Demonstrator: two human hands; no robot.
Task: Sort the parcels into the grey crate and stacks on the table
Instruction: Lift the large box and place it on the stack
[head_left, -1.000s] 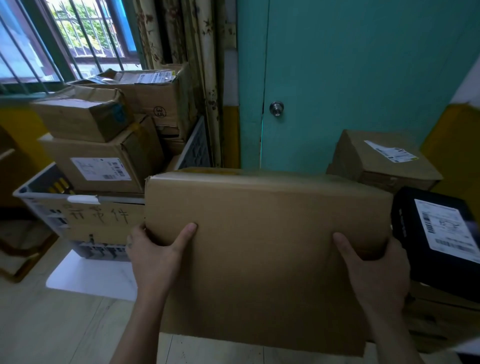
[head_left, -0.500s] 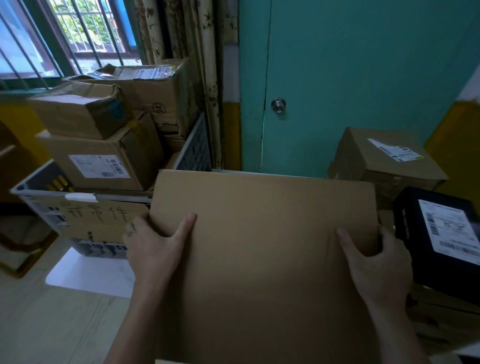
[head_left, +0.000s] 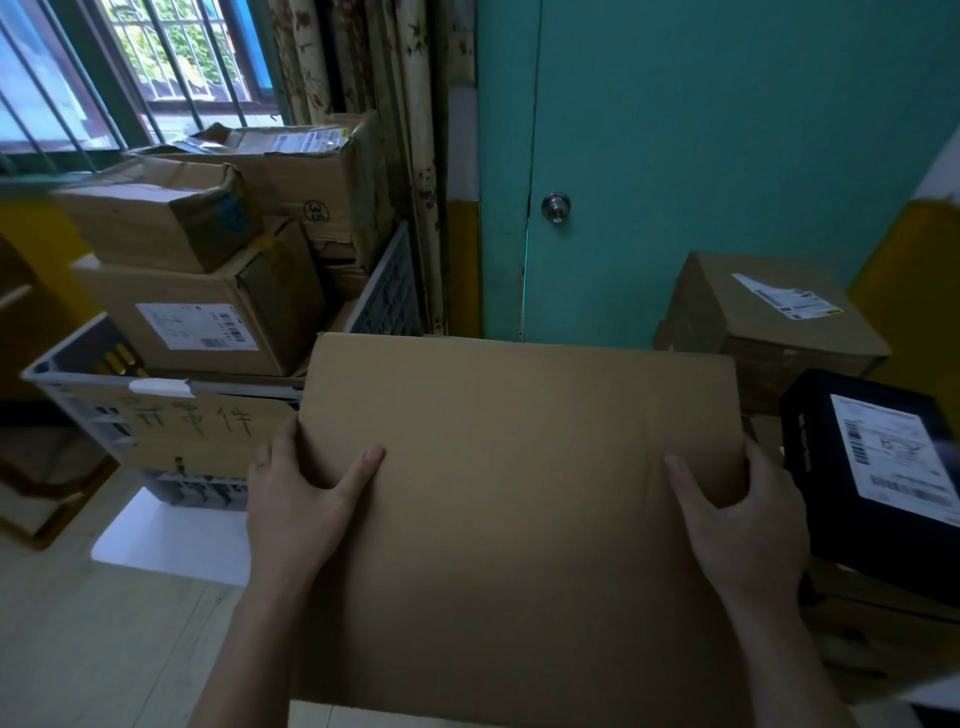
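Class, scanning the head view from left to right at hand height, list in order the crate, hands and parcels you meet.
grey crate → left hand → held cardboard parcel → right hand → black parcel

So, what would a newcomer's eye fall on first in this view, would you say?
First the big brown parcel filling the centre, gripped at its sides by the left hand and the right hand. Next, the grey crate at left, heaped high with cardboard boxes below the barred window, and the black parcel with a white label at the right edge.
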